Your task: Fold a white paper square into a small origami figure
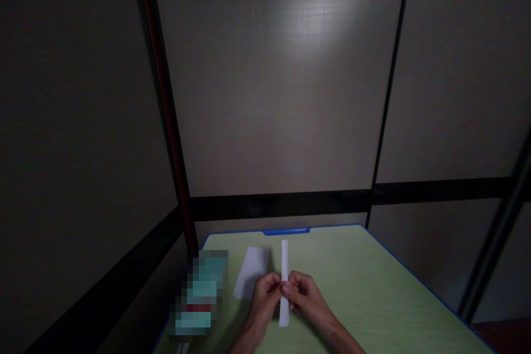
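Both hands meet at a narrow white paper strip [284, 260], which stands lengthwise away from me above the table. My left hand [266, 297] pinches its left edge near the middle. From the other side, my right hand [306, 294] grips the same strip, its thumb lying across the paper. The strip's far and near ends stick out beyond my fingers. A flat sheet of white paper [250, 268] lies on the table just behind and left of my left hand, which covers its lower right corner.
The light green table [357, 276] has a blue rim and a blue handle-like piece [287, 231] at its far edge. A blurred-out teal object [199, 293] lies along the left side. Grey panelled walls [277, 94] with dark strips stand behind and to the left.
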### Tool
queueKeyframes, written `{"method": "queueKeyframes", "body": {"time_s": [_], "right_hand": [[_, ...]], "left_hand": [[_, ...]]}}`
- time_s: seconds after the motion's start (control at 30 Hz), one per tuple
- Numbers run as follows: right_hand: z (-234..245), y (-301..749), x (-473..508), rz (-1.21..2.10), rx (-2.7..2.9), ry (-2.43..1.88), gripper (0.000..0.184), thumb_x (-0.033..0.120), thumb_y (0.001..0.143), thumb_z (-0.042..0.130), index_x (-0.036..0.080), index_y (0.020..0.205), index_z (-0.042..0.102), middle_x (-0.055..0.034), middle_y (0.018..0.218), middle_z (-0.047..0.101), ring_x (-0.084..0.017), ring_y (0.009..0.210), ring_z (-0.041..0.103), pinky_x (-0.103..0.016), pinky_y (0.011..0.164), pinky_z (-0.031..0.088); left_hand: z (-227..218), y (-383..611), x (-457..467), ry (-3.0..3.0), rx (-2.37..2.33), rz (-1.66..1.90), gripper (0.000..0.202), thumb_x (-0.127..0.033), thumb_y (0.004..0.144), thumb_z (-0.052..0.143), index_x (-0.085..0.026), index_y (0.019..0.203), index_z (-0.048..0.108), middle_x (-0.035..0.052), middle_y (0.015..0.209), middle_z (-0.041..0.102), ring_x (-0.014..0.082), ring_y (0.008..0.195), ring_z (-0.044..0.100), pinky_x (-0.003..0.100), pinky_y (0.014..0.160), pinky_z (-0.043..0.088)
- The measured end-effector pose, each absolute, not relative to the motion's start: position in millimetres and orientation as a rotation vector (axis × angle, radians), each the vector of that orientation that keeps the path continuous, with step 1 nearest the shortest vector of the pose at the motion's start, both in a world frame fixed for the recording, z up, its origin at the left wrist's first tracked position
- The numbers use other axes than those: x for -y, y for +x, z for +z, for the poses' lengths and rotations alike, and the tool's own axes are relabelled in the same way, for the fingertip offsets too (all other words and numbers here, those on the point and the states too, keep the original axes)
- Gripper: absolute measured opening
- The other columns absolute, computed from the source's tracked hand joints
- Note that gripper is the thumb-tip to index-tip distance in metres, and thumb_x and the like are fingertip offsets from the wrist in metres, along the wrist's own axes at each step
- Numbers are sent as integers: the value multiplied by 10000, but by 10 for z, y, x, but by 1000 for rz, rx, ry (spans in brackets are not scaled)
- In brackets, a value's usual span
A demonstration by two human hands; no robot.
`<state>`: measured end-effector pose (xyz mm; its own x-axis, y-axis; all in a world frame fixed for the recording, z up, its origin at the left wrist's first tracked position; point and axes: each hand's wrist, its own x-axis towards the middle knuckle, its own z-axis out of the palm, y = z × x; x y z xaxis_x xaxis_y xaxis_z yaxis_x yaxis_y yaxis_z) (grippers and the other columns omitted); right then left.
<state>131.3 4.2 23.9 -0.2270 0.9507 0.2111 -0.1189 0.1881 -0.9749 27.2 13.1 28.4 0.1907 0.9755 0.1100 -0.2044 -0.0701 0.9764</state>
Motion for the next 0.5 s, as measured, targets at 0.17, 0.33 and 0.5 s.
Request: {"method": "queueKeyframes", "body": {"time_s": [0.17,0.33,0.5], "right_hand": [[220,1326,-24,1332,1433,-734,322,343,496,626,170,480,355,82,403,351,-36,367,295,-159,362,228],[213,1314,12,1405,1467,-635,285,247,488,647,159,501,376,66,479,364,-48,444,308,-169,423,255],[299,1340,42,1478,1471,-565,263,229,505,640,152,530,390,58,514,375,-52,473,326,-165,438,255]], "left_hand": [[277,237,-85,1189,-629,1118,236,-324,533,599,-134,523,459,-35,491,443,79,481,408,178,453,301],[273,186,-59,1242,-603,1083,250,-320,512,624,-125,530,468,-33,502,420,89,515,407,188,482,293],[263,172,-50,1206,-639,1055,272,-319,498,637,-137,528,437,-44,511,392,73,511,370,176,471,264]]}}
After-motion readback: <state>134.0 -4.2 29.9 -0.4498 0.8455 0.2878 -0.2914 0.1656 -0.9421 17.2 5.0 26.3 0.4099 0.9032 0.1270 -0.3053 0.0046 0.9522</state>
